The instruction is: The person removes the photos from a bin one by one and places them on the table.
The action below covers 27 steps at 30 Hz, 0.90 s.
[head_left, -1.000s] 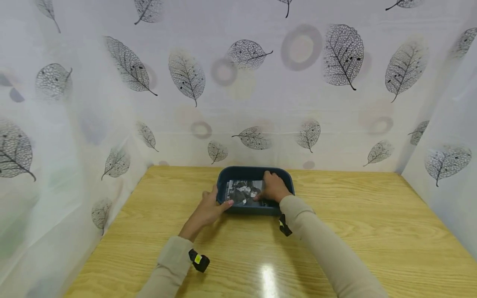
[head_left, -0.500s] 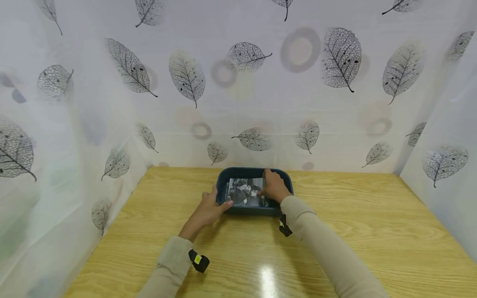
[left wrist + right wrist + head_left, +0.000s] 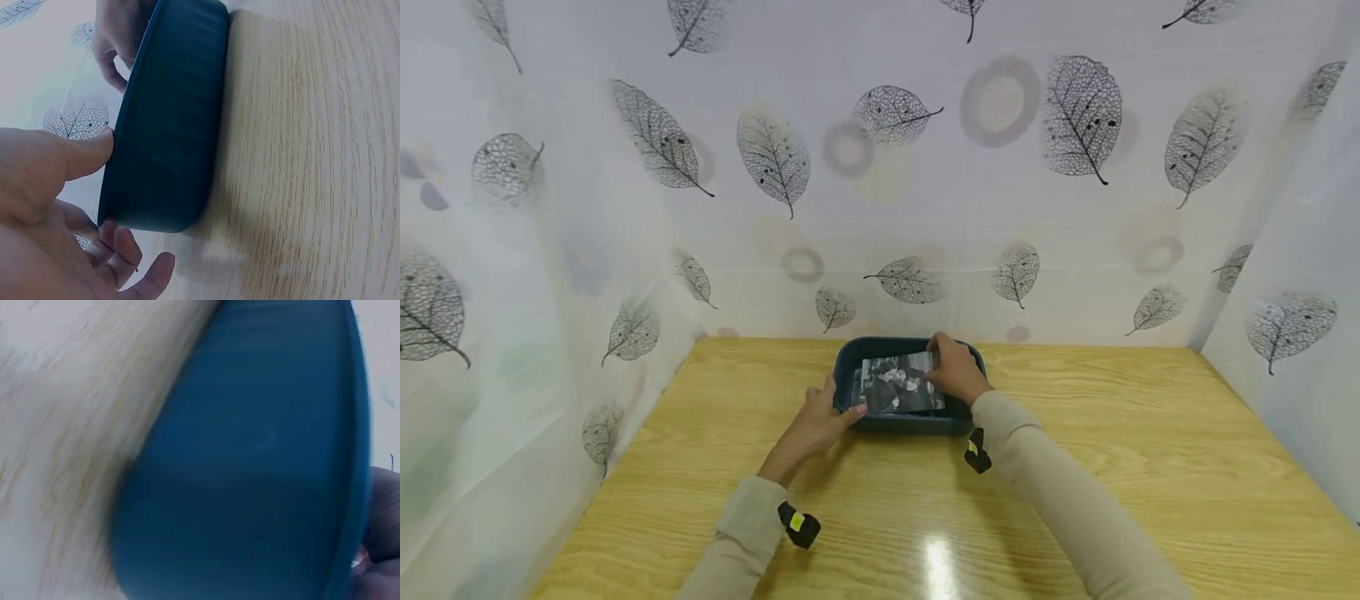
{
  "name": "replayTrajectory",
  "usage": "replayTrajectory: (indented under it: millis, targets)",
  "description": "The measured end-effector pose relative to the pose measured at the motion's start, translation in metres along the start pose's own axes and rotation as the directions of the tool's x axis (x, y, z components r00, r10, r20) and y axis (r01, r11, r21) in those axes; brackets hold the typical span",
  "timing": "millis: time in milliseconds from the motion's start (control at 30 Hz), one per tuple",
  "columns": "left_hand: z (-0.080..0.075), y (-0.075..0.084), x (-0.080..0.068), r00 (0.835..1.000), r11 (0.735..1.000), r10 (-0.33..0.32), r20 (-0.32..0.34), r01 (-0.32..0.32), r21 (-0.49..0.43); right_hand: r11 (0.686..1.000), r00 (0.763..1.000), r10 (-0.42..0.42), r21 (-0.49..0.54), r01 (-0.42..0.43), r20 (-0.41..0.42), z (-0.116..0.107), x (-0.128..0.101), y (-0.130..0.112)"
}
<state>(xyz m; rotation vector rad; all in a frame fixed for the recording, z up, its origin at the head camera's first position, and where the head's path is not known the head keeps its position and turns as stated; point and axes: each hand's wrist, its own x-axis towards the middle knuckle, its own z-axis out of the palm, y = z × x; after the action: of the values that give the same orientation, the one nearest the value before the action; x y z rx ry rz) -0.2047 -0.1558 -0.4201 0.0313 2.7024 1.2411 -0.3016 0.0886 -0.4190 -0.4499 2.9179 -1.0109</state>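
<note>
So, two-handed business at the wooden desk (image 3: pixel 1075 467)

Dark blue tub (image 3: pixel 898 426) sits near the far edge, long way left to right. Left hand (image 3: pixel 814 422) grips its near-left corner, thumb at the rim. Right hand (image 3: pixel 957 372) pinches a black-and-white photo (image 3: pixel 891 385) between thumb and fingers (image 3: pixel 937 341). The photo's in the tub opening, extending left from those fingers, long axis roughly sideways, right end angled farther back. Another print (image 3: pixel 855 390) peeks out underneath.
</note>
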Motion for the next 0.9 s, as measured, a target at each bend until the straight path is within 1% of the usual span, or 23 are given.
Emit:
replayTrajectory:
  millis: [133, 233, 467, 567, 733, 900]
  targets:
    - [0.000, 0.000, 0.000, 1.000, 1.000, -0.003, -0.002, 0.003, 0.000, 0.998, 0.998, -0.054, 0.043, 0.056, -0.031, -0.008, -0.001, -0.004]
    - [-0.001, 0.000, -0.001, 1.000, 1.000, -0.001, 0.001, 0.001, -0.004, 0.993, 0.997, -0.070, 0.095, 0.074, -0.039, -0.014, -0.002, -0.008]
    - [-0.002, 0.000, -0.001, 1.000, 1.000, -0.001, 0.007, 0.001, -0.021, 0.974, 0.997, -0.078, 0.213, 0.079, -0.013, -0.034, -0.007, -0.018]
    - [-0.002, 0.000, -0.001, 1.000, 1.000, 0.001, 0.010, -0.001, -0.021, 0.968, 0.998, -0.061, 0.245, 0.063, -0.015, -0.045, -0.010, -0.020]
    - [-0.002, 0.002, -0.002, 1.000, 1.000, 0.005, 0.007, -0.005, -0.027, 0.968, 1.000, -0.020, 0.249, 0.025, -0.021, -0.068, -0.016, -0.012]
    - [-0.002, 0.002, -0.003, 1.000, 1.000, 0.006, 0.014, -0.005, -0.017, 0.957, 1.000, 0.001, 0.290, 0.005, -0.020, -0.091, -0.025, 0.007]
